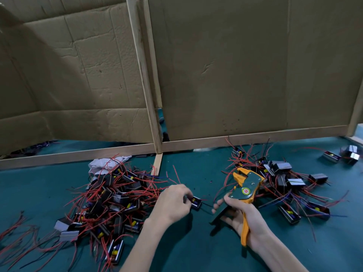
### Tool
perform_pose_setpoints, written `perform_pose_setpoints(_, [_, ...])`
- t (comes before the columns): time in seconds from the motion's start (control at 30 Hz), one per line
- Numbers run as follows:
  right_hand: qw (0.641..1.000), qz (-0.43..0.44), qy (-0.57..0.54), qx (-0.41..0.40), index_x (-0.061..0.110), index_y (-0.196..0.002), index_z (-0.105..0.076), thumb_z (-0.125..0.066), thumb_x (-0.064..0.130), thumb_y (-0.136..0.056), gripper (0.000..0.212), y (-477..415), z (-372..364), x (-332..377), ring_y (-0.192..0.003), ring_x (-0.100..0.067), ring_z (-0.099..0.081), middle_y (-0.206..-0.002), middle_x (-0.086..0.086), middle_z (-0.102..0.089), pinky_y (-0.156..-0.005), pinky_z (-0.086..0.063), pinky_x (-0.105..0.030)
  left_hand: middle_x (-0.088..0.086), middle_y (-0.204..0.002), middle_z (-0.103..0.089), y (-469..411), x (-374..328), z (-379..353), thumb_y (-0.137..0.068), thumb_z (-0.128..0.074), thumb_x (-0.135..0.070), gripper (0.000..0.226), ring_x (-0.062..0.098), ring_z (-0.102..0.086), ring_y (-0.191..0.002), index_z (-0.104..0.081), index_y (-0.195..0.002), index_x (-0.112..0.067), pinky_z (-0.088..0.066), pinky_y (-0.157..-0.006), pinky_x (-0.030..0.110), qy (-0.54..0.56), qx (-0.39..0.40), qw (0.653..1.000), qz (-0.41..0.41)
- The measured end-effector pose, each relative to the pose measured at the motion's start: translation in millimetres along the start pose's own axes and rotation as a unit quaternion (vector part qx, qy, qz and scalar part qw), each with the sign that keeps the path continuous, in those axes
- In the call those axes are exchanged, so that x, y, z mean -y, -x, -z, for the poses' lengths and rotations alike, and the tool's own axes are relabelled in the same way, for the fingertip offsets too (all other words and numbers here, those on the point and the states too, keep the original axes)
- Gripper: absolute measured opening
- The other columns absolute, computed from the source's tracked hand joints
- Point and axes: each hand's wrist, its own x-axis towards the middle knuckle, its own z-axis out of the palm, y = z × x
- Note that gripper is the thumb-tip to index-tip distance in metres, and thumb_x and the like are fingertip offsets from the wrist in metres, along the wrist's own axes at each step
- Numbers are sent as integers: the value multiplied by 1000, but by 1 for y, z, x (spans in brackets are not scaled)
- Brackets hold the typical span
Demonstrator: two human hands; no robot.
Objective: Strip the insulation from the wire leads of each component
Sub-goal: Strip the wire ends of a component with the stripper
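Left hand (pixel 173 203): fingers curled, tips pinching one small black component (pixel 196 202), which rests on the green table cover (pixel 196 250) between the two hands, its thin leads trailing to the right. Right hand (pixel 242 218): fingers wrapped round the dark handle of an orange-and-green wire stripper (pixel 246 188), with the orange handle lying across the palm. The handles stand apart and the tool's head points up and to the left, clear of the component. Left pile of components (pixel 110 201) with tangled red leads lies just beside the left hand. Right pile of components (pixel 282 179) lies behind the stripper. Crumpled white paper (pixel 100 163) sits at the far edge of the left pile. Cardboard partition (pixel 245 65) on a wooden frame (pixel 78 154) closes off the back.
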Motion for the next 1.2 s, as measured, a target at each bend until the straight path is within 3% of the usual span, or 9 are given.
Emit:
perform_pose_setpoints(0.2, [1000,6,-17,1,4,-79,-63,-67,5,-73,7,-1,3,0,-74,-38,-65,-81,-24,-62,-67,-58,-45,-8,-100,-57,-2,-6,-4,-81,-57,-13,24,11,-43,-101,-69,-100,-22,-41,-89,25,14,-31,998,-48])
perform_pose_setpoints(0.4, [1000,6,-12,4,3,-79,-63,-65,3,-74,6,-1,4,2,-74,-37,-65,-79,-24,-63,-68,-59,-46,-6,-95,-69,-1,-15,-20,-88,-63,-25,11,13,-55,-96,-70,-91,-16,-35,-88,24,44,-26,993,-105])
perform_pose_setpoints(0.53, [1000,10,13,10,1,-84,-61,-65,2,-74,11,-1,3,1,-72,-37,-65,-79,-25,-62,-68,-58,-46,-8,-81,-69,-1,-14,-15,-85,-69,-14,6,2,-59,-79,-67,-80,-17,-39,-75,13,236,-92,967,-18])
perform_pose_setpoints(0.63, [998,-10,57,24,-1,-86,-63,-70,3,-70,18,1,2,1,-73,-39,-65,-80,-26,-62,-69,-57,-47,-8,-81,-71,-5,-12,-7,-83,-72,-9,16,3,-64,-80,-68,-80,-25,-48,-79,15,366,-119,923,19])
perform_pose_setpoints(0.7, [994,-31,92,45,-2,-85,-66,-74,0,-67,20,4,1,1,-75,-41,-65,-82,-27,-62,-70,-56,-48,-6,-84,-73,-6,-11,0,-83,-71,-10,16,7,-67,-83,-71,-84,-25,-52,-83,21,431,-105,896,34])
perform_pose_setpoints(0.8, [987,-51,122,86,-3,-85,-64,-78,1,-65,25,8,0,1,-77,-41,-65,-83,-28,-62,-69,-55,-46,-6,-79,-72,-5,-13,8,-87,-68,-14,13,8,-66,-74,-73,-83,-26,-52,-72,22,476,-67,876,45])
perform_pose_setpoints(0.93, [975,-67,149,153,1,-82,-66,-78,5,-65,20,13,-3,1,-81,-40,-64,-84,-28,-63,-71,-56,-45,-12,-66,-61,-4,-15,14,-89,-67,-21,14,4,-54,-56,-70,-77,-28,-45,-56,17,465,-22,884,41])
perform_pose_setpoints(1.1, [962,-87,176,190,-1,-85,-63,-82,8,-63,31,15,-4,0,-79,-40,-64,-82,-29,-61,-73,-55,-46,-7,-63,-56,-2,-17,18,-90,-65,-20,20,12,-50,-59,-67,-72,-29,-40,-53,17,468,28,881,57])
perform_pose_setpoints(1.2, [960,-90,185,191,1,-82,-65,-82,8,-61,28,17,-4,1,-76,-39,-64,-80,-28,-61,-73,-55,-47,-11,-58,-54,-2,-17,22,-90,-64,-18,23,6,-49,-53,-66,-70,-29,-37,-48,12,474,42,878,51])
